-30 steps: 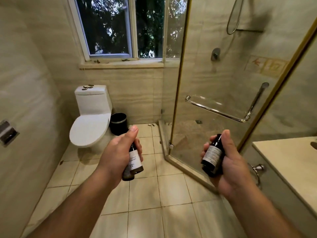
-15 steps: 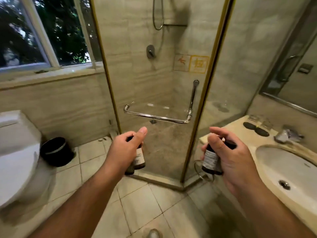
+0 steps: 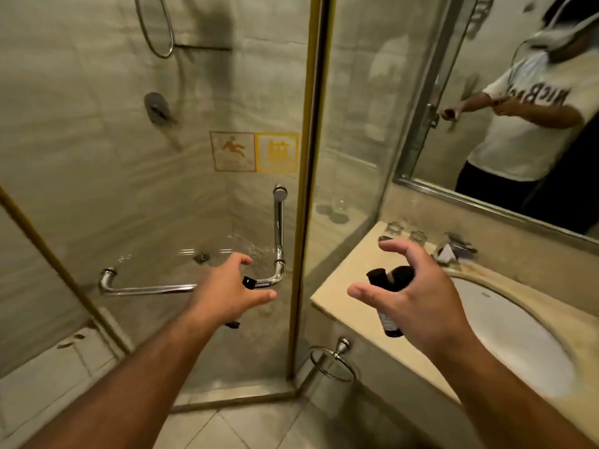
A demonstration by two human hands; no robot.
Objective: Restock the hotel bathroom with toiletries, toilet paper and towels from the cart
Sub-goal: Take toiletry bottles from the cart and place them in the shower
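As both hands [image 3: 227,296] grip bottles [image 3: 390,277], mostly hidden

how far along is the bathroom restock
Early. Nothing restocked shows: the beige stone counter bears clear glasses but no bottles, and the chrome towel ring hangs bare. The left hand and right hand each hold small dark bottles. Placing them, toilet paper and towels remain.

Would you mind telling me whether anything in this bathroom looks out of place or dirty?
A few dark, leaf-like scraps lie on the floor tiles at lower left, which looks like litter. A dark patch high on the shower wall may be stain or shadow.
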